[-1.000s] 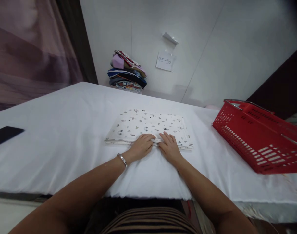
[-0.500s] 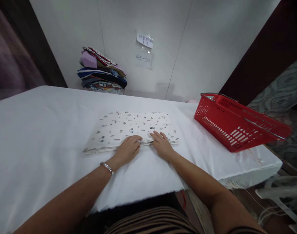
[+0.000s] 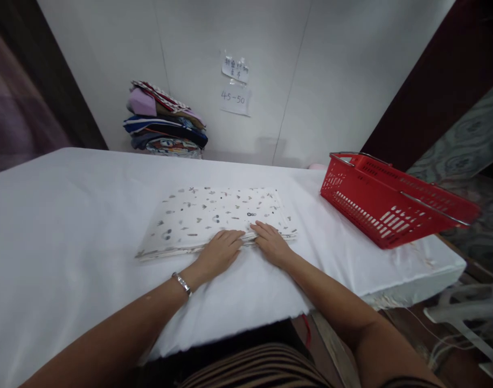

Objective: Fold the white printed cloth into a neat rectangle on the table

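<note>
A white folded cloth (image 3: 222, 213) with a small grey and brown print lies flat on the white-covered table in front of me. Its layered folds show along the near edge. My left hand (image 3: 223, 250) closes over the middle of that edge, fingers together on top, with the thumb hidden from sight. Just to its right, my right hand (image 3: 271, 244) grips the same edge, its fingertips resting on the printed top layer. A small gap separates the two hands. A silver bracelet (image 3: 182, 284) circles my left wrist.
To the right, a red plastic basket (image 3: 391, 199) with metal handles stands on the table (image 3: 76, 226). Folded fabrics (image 3: 165, 121) are piled by the back wall, left of a paper sign (image 3: 235, 98) reading 45-50. White plastic furniture (image 3: 464, 312) stands below at right.
My left hand has shifted slightly right along the cloth's near edge, closer to my right hand. My right hand stays almost in place, and the view has tilted a little.
</note>
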Available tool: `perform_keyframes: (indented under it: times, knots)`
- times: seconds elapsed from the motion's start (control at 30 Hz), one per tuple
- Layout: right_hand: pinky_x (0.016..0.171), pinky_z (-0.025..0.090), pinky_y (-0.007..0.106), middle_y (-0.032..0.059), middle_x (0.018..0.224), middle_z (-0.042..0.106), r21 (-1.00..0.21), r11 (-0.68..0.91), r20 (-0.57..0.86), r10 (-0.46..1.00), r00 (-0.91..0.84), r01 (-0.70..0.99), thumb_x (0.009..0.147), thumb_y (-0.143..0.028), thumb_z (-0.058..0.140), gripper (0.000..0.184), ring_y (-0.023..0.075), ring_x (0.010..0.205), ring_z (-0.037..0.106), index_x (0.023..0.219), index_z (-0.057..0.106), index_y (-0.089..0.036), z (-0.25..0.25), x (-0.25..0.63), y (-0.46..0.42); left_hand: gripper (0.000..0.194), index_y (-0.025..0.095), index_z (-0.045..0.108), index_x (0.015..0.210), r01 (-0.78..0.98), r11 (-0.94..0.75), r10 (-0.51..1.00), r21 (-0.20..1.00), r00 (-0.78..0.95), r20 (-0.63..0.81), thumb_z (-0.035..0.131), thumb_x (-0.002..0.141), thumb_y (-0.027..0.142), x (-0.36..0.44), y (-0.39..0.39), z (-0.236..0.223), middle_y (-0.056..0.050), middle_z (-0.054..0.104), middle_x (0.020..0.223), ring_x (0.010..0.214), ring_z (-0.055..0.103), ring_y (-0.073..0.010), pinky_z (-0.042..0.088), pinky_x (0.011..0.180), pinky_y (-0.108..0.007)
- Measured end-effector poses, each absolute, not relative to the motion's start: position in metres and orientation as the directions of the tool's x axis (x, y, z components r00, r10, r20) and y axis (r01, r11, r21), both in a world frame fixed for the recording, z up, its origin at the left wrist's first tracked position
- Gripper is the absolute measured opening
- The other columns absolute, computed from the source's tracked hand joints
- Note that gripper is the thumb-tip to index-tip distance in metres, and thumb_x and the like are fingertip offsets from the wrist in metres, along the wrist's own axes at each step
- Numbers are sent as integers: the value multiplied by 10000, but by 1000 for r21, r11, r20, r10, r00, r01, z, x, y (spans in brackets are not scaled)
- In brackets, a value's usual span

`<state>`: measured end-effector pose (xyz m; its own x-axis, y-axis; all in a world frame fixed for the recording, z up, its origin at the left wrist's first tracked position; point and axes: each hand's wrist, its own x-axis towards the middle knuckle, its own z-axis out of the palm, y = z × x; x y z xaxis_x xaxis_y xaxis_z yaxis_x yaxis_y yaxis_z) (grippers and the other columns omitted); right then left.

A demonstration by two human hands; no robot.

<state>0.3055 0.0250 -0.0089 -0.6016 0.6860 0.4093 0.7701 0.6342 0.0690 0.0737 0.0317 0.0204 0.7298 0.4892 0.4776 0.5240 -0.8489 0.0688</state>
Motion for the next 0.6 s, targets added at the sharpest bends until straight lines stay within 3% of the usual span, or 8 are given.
perform_keyframes:
  times: [0.13, 0.27, 0.6]
  knots:
    - [1034, 301, 447, 51, 1403, 402, 70, 619, 398, 701, -591, 782, 898, -166, 437, 178, 209, 1351, 220, 907, 613, -192, -6, 305, 23, 273, 199, 508, 1130, 542, -831, 529, 122, 706, 472, 435, 867, 196, 97, 35, 21, -75, 583, 1156, 1048, 522, -204, 396, 885, -375]
    - [1049, 288, 433, 44, 1398, 413, 91, 624, 390, 695, -604, 776, 896, -140, 423, 206, 201, 1349, 227, 930, 619, -193, -2, 305, 20, 263, 216, 543, 1096, 580, -802, 584, 143, 710, 394, 412, 876, 155, 109, 43, 9, -45, 630, 1046, 962, 559, -186, 423, 826, -353]
    - [1006, 320, 466, 73, 1321, 499, 99, 547, 393, 746, -537, 832, 887, -222, 503, 141, 228, 1278, 367, 909, 641, -209, 14, 308, 6, 274, 205, 530, 1141, 565, -805, 582, 180, 698, 417, 435, 884, 220, 102, 42, 7, -57, 632, 1097, 978, 577, -190, 439, 849, -366]
